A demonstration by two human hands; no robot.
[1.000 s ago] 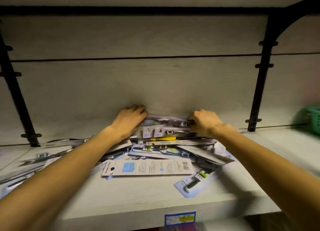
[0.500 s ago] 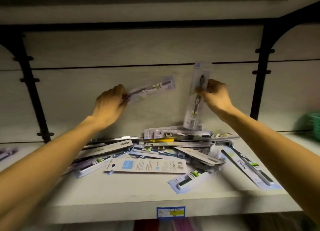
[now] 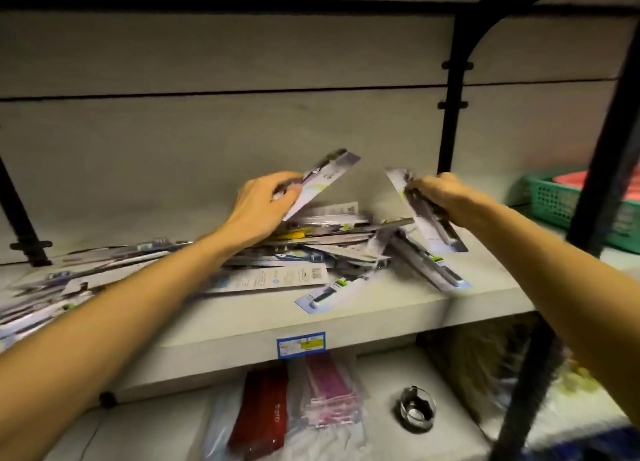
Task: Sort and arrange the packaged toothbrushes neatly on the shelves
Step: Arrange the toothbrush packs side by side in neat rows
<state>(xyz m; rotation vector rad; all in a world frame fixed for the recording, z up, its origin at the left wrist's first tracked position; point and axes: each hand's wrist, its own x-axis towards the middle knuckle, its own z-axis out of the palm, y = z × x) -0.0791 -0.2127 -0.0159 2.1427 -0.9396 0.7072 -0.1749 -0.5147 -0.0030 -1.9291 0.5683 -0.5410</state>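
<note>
The left hand grips one packaged toothbrush by its lower end, the pack slanting up to the right above the heap. The right hand pinches a second pack near its top, and that pack hangs down to the right. The hands are apart, one at each side of the heap's back. Below and between them the pile of toothbrush packs lies jumbled on the shelf, spreading left under the left forearm. A blue price label sits on the shelf's front edge. A green basket stands far right.
</note>
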